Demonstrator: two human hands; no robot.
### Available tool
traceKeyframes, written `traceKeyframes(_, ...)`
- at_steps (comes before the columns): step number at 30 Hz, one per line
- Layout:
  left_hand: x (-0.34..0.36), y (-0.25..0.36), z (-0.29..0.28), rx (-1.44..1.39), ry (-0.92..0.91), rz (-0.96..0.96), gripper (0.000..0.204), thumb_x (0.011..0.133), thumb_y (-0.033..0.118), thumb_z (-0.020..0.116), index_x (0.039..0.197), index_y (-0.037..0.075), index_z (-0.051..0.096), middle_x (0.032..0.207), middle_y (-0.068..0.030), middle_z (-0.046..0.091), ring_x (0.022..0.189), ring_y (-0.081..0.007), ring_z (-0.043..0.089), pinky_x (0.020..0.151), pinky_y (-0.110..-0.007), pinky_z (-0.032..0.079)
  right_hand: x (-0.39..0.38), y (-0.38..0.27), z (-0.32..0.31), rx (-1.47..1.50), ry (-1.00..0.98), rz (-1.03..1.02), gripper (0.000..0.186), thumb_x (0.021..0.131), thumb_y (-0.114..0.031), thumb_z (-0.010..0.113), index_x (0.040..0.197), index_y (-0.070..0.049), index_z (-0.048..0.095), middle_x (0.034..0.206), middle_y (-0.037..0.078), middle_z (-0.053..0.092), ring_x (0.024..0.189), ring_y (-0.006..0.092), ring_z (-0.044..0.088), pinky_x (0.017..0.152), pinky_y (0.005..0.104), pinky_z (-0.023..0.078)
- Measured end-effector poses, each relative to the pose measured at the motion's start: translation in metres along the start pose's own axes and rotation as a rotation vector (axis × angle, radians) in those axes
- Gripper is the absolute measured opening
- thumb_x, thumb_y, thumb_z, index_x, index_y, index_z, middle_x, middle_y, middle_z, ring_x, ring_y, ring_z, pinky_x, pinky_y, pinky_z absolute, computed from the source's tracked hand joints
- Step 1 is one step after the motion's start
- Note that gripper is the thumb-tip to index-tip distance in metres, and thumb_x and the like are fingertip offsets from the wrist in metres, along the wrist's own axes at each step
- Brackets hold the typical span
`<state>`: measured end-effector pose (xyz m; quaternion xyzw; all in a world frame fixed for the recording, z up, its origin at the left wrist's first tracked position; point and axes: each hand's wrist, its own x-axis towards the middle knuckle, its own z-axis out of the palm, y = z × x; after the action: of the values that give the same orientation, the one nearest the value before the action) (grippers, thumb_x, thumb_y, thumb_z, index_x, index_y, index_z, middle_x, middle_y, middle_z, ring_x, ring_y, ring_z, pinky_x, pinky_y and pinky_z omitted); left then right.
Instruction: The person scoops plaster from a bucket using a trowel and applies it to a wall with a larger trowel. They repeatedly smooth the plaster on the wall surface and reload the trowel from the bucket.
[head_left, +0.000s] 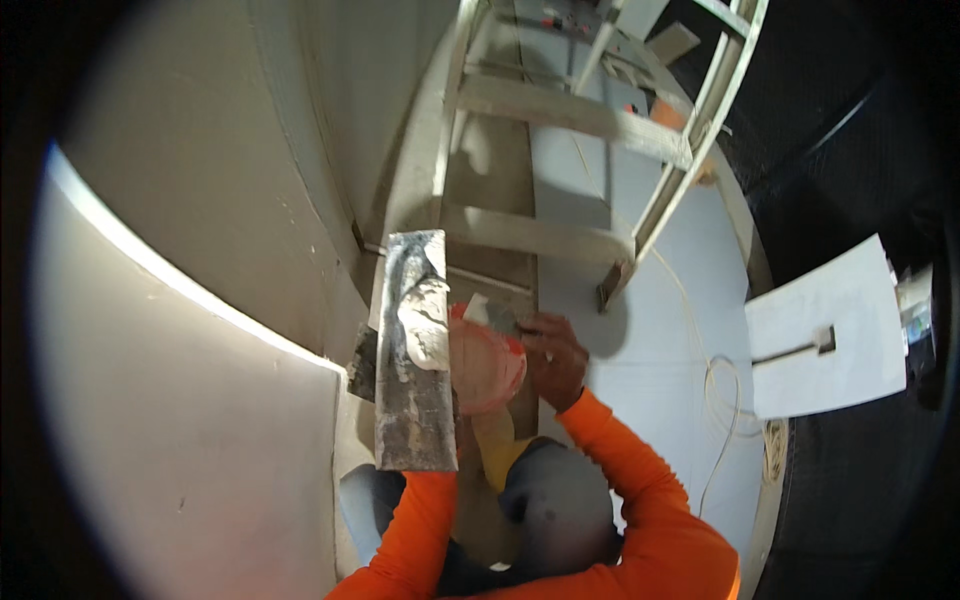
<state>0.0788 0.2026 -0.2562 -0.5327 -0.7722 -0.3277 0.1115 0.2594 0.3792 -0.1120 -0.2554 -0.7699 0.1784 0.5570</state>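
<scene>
A long metal mud pan (412, 410), dark and smeared, rises from my left sleeve and carries a lump of white compound (425, 320). The pan covers my left hand, so its fingers do not show. Beyond it and to the right, my right hand (556, 355) is closed around a putty knife with a pale, flat blade (490, 315). That blade lies over the far rim of a red bucket (490, 370), whose inside looks pinkish. A dark, rough-edged piece (362, 362) sticks out left of the pan; I cannot tell what it is.
A stepladder (560, 115) stands ahead. Pale walls (190, 430) rise at the left. Light sheeting (670, 350) covers the floor, with a loose cable (735, 385) on it. A white panel with a square cutout (835, 340) sits at the right beside black sheeting (830, 480).
</scene>
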Motion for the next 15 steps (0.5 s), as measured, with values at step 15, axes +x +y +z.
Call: traceKeyframes(15,-0.003,-0.012,-0.042,-0.081,-0.153,-0.096,0.057,0.11,0.037,0.045,0.156,0.005,0.036,0.149,-0.0142,0.05,0.135,-0.0293,0.05,0.11,-0.043,0.045,-0.086,0.102,0.112,-0.535,-0.949,0.567,0.037,0.091,-0.018,0.068,0.125,-0.006,0.059,0.105,0.018,0.073,0.096,0.036,0.072,0.079,0.0459,0.057)
